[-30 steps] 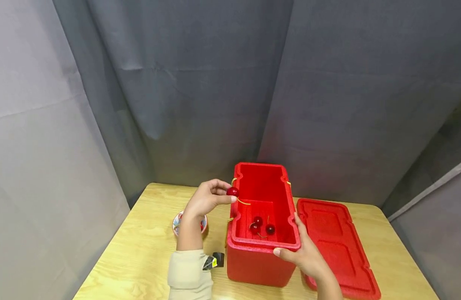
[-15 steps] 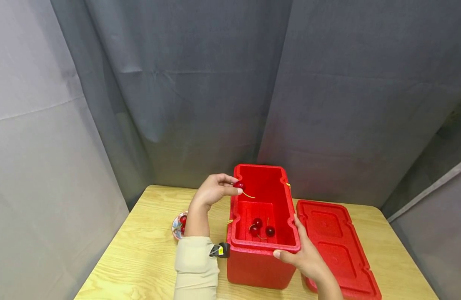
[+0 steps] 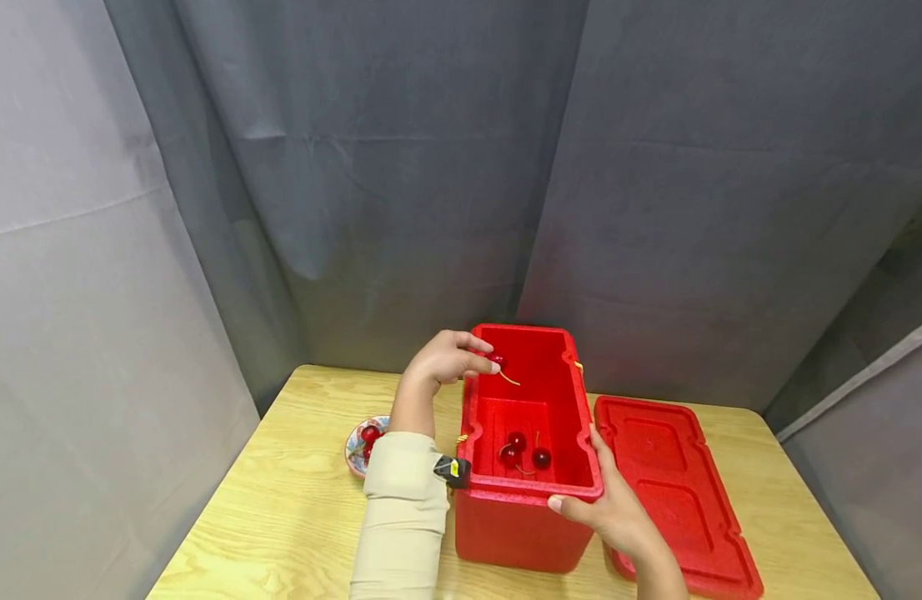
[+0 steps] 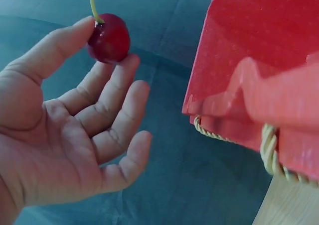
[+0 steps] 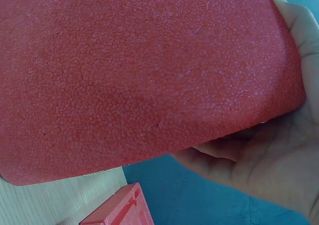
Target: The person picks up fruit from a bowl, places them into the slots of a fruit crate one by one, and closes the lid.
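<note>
My left hand (image 3: pixel 448 358) pinches a dark red cherry (image 4: pixel 110 38) between thumb and fingertips. Its thin stem points out past the thumb. In the head view, that hand is over the left rim of a red foam box (image 3: pixel 523 533), toward the far end, with the cherry above the inside. Three cherries with stems lie on the box floor, one of them a darker cherry (image 3: pixel 541 457) to the right. My right hand (image 3: pixel 614 508) grips the box's near right corner, thumb on the front rim and fingers along the side. In the right wrist view, the box wall (image 5: pixel 149 85) fills most of the frame.
A small patterned bowl (image 3: pixel 350 458) with cherries (image 3: pixel 370 434) stands left of the box, partly behind my left sleeve (image 3: pixel 404 517). The red lid (image 3: pixel 671 508) lies on the wooden table (image 3: pixel 258 517) to the right. Yellow cord (image 4: pixel 269 150) runs along the box's side.
My left hand has moved right and away from me, carrying the cherry from the left rim to over the box's inside. The right hand keeps its place on the corner.
</note>
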Tool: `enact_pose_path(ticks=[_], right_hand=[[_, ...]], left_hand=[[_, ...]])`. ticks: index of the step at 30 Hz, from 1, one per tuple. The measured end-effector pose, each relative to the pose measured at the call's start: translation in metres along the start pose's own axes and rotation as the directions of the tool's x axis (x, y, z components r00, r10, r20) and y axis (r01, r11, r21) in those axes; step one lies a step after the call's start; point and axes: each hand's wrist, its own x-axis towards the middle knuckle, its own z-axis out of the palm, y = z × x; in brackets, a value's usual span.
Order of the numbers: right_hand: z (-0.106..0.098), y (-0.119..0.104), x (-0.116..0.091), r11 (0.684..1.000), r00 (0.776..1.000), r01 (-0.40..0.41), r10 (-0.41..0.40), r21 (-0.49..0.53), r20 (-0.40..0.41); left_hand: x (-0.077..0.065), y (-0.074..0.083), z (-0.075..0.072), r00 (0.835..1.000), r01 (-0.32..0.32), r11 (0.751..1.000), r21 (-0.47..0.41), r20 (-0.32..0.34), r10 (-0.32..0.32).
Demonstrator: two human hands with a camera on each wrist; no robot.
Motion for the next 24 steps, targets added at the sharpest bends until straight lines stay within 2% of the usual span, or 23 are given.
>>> enact_pose_path(ticks=[9,15,24], right_hand=[[-0.001,0.0,0.0,1.0,1.0,0.019,-0.019,0.004,0.005],[0.0,0.0,-0.001,0.999,0.999,0.038,-0.038,0.002,0.014],[0.0,0.0,-0.002,1.0,1.0,0.007,-0.007,-0.003,0.005]], left_hand=[[0.009,0.01,0.006,0.996,0.065,0.998,0.007,0.056,-0.065],[0.009,0.009,0.01,0.995,0.084,0.996,-0.015,0.056,-0.083],[0.012,0.007,0.019,0.992,0.121,0.993,0.007,0.016,-0.122]])
